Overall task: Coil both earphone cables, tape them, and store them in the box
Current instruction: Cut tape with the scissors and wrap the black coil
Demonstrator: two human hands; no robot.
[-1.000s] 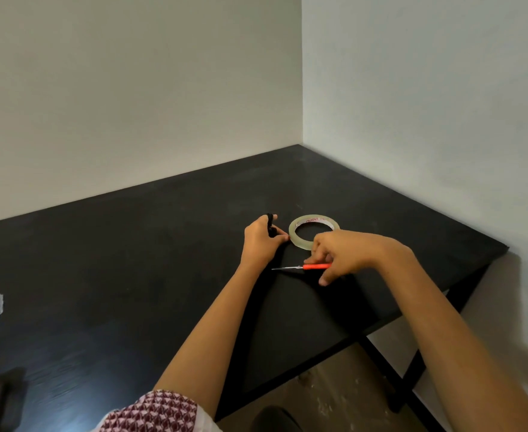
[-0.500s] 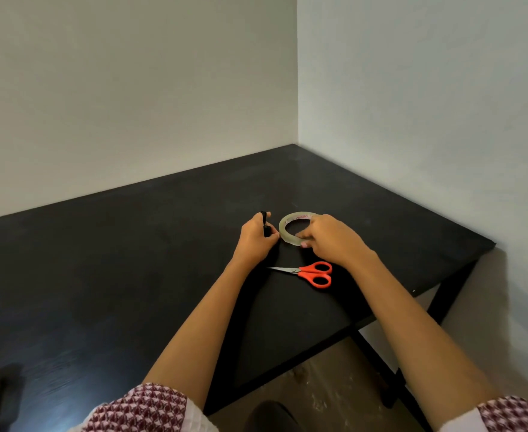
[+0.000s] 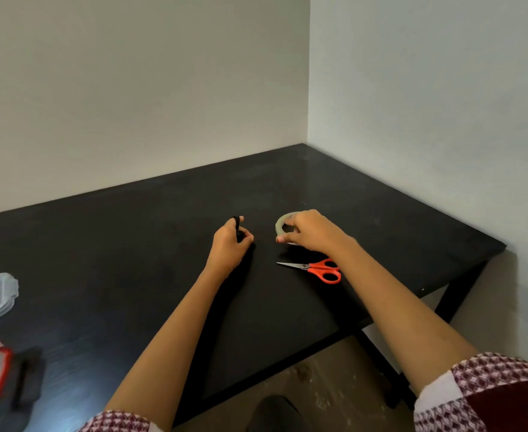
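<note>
The left hand (image 3: 230, 246) pinches the coiled earphone cable (image 3: 237, 229) above the tabletop (image 3: 132, 244). The right hand (image 3: 306, 232) grips the tape roll (image 3: 283, 222) beside the scissors (image 3: 319, 269). The cable is probably light, limp and springy; hold across all loops.

A black table (image 3: 169, 251) fills a room corner where two plain pale walls (image 3: 132, 88) meet. Its dark legs (image 3: 449, 304) stand on a dusty brownish floor (image 3: 328, 381) below.
</note>
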